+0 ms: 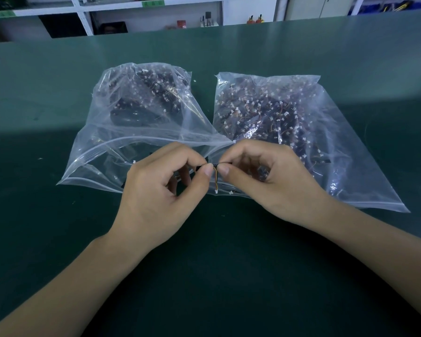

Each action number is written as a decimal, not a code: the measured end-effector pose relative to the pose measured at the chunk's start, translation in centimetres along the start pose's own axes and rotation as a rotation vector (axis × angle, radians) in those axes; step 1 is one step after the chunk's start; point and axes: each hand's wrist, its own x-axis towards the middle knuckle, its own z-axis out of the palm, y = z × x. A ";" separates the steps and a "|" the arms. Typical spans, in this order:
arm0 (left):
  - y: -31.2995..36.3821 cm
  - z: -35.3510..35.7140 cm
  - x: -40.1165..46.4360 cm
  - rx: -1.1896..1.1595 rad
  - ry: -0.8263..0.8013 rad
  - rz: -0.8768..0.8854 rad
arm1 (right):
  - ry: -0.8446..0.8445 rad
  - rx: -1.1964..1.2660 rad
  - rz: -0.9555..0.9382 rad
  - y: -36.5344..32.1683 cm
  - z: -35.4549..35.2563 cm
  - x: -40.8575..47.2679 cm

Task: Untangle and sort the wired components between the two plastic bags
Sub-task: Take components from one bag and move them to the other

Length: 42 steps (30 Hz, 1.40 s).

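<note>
Component [215, 164]: black body level, left to right; wire hanging down
Left hand [163, 188]: pinching it
Right hand [265, 176]: pinching it

Bare hands [156, 188], forearms; no sleeves.

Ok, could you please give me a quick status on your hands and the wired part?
Left hand and right hand both pinching one wired part over the bag mouths. Left bag and right bag open, full. Nothing in the way.
</note>
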 end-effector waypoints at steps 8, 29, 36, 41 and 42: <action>-0.3 0.1 -0.1 0.002 0.005 0.012 | -0.001 -0.004 -0.003 -0.1 -0.2 0.1; -0.9 0.1 0.1 0.063 0.003 0.059 | 0.011 -0.366 -0.153 1.0 -1.4 0.6; -1.4 0.2 0.1 0.064 -0.022 0.099 | 0.001 -0.125 -0.028 1.0 -1.8 0.8; -2.2 -0.1 0.1 0.118 0.037 0.110 | 0.040 -0.123 -0.024 0.8 -1.9 0.9; -2.3 -0.1 0.2 0.126 0.044 0.109 | 0.047 -0.119 -0.016 0.8 -1.9 1.0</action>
